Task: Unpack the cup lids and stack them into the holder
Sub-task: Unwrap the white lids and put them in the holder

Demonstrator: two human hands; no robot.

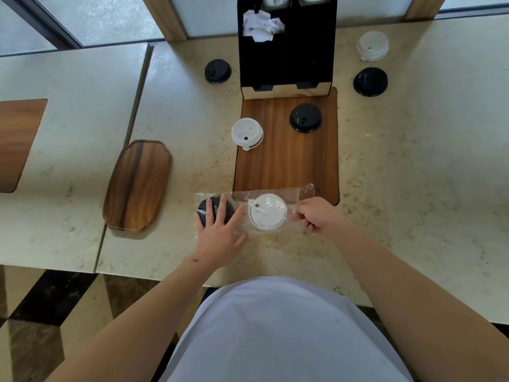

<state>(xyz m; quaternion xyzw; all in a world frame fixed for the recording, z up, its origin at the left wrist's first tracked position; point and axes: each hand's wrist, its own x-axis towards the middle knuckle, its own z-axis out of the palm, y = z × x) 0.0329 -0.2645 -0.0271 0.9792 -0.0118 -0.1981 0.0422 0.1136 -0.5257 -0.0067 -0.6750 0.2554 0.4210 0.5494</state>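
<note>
Marble counter (399, 166): 2 lids w/in clear plastic sleeve (278, 197), 5 loose; black upright holder (286, 59) unfilled; left hand (220, 230) flat, splayed on sleeve; right hand (314, 213) pinching sleeve end

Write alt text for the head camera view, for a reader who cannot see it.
A person's left hand presses flat on a black lid inside a clear plastic bag while the right hand pinches the bag's other end beside a white lid. Five loose lids lie around a black holder on the marble counter.

Clear bag (275, 195) flat on counter, holding black lid (202, 213), white lid (267, 212); black holder (286, 56) upright behind.
</note>
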